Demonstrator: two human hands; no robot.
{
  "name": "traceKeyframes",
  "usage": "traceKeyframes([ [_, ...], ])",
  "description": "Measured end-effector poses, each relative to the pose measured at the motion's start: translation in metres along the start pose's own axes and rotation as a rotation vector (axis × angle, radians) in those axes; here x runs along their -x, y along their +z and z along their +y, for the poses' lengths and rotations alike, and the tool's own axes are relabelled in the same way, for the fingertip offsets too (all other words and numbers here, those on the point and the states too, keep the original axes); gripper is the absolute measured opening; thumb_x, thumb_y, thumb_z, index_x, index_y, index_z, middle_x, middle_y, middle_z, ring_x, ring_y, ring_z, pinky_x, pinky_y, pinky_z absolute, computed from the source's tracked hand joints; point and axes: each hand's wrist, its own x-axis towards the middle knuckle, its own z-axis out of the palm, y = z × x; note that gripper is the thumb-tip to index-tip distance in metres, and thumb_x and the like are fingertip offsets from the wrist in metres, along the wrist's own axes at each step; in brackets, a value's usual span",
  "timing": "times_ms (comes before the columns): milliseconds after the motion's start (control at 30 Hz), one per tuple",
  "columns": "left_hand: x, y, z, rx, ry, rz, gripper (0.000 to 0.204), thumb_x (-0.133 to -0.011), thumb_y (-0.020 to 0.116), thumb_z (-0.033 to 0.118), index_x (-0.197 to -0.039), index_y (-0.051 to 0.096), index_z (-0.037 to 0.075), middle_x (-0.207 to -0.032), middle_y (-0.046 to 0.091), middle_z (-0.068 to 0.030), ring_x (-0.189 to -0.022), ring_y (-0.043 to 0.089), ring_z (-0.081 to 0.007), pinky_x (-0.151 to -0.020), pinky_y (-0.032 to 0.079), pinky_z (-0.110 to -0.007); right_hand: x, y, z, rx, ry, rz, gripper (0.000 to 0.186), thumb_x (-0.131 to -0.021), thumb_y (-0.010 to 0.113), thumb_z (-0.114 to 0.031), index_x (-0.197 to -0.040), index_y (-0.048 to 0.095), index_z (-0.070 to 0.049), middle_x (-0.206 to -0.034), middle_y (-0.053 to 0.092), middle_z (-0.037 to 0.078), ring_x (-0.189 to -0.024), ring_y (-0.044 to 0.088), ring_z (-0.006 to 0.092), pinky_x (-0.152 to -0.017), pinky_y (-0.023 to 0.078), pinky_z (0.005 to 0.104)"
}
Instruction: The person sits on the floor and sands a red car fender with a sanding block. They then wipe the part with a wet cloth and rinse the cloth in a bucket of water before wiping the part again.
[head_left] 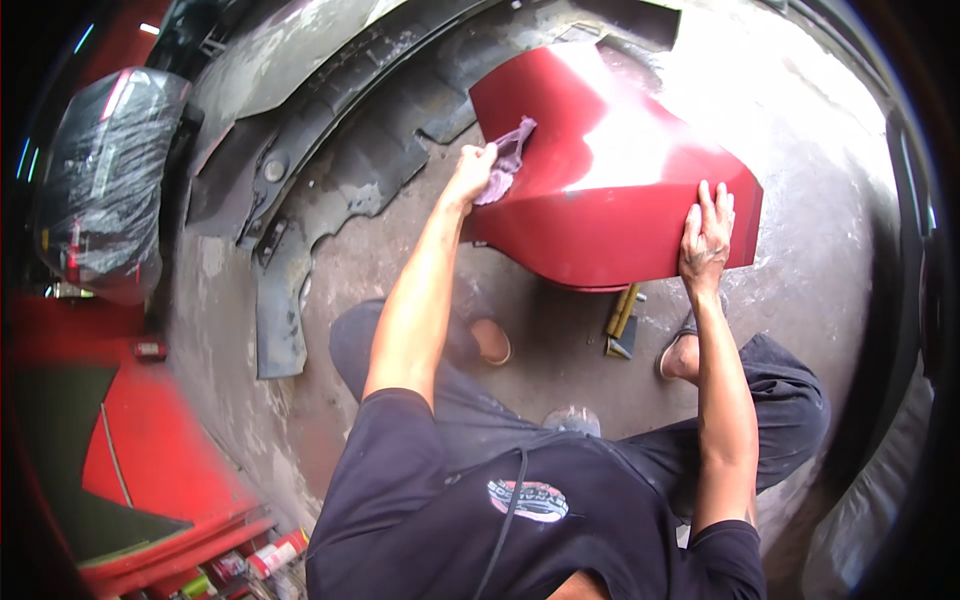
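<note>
In front of me a glossy red car body panel point(610, 235) lies raised above the floor, with a bright glare across its top. My left hand point(473, 172) is closed around a crumpled purple cloth point(508, 160) at the panel's left edge. Part of the cloth touches the red surface. My right hand point(708, 235) rests flat on the panel near its right end, fingers stretched out and holding nothing. What supports the panel from below is mostly hidden.
A long dark bumper part point(345, 170) curves along the wall on the left. Yellow tool-like pieces point(622, 312) stand under the panel's near edge. Further left are a plastic-wrapped dark part point(110, 185) and a red car body point(175, 440). Bottles and cans point(277, 553) sit at lower left.
</note>
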Motion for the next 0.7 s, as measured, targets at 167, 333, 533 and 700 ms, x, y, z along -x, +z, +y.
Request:
traceKeyframes([
  [167, -0.091, 0.005, 0.007, 0.599, 0.081, -0.076, 0.025, -0.106, 0.061, 0.024, -0.089, 0.063, 0.006, -0.079, 0.064, -0.0026, -0.07, 0.06, -0.0143, -0.062, 0.051, -0.034, -0.002, -0.013, -0.001, -0.025, -0.038, -0.019, 0.044, -0.102, 0.056, -0.016, -0.144, 0.06, -0.005, -0.156, 0.045, 0.029, -0.146, 0.038, 0.0506, -0.122, 0.031, 0.0538],
  [333, -0.129, 0.014, 0.026, 1.034, 0.132, 0.17, 0.026, -0.11, 0.052, 0.03, -0.122, 0.058, 0.008, -0.098, 0.066, -0.0054, -0.084, 0.067, -0.0175, -0.077, 0.058, -0.035, -0.002, -0.015, -0.002, -0.019, -0.016, -0.02, 0.044, -0.102, 0.055, -0.015, -0.144, 0.06, -0.004, -0.156, 0.045, 0.028, -0.147, 0.038, 0.0488, -0.122, 0.031, 0.0539],
  [533, -0.08, 0.01, 0.004, 0.668, 0.109, -0.072, 0.047, -0.111, 0.042, 0.051, -0.125, 0.058, 0.009, -0.102, 0.069, -0.0053, -0.084, 0.07, -0.0196, -0.082, 0.06, -0.037, 0.002, -0.013, -0.013, -0.038, 0.023, 0.022, 0.044, -0.103, 0.053, -0.019, -0.143, 0.059, -0.004, -0.155, 0.045, 0.026, -0.146, 0.039, 0.0466, -0.123, 0.029, 0.0532],
  [700, 0.0, -0.001, -0.006, 0.052, -0.162, -0.153, 0.069, -0.11, 0.036, 0.061, -0.135, 0.063, 0.002, -0.123, 0.068, -0.0046, -0.108, 0.06, -0.0161, -0.098, 0.049, -0.035, 0.002, -0.014, -0.01, -0.027, 0.055, 0.001, 0.044, -0.104, 0.052, -0.023, -0.144, 0.059, -0.006, -0.158, 0.044, 0.024, -0.149, 0.038, 0.0444, -0.124, 0.026, 0.0557],
])
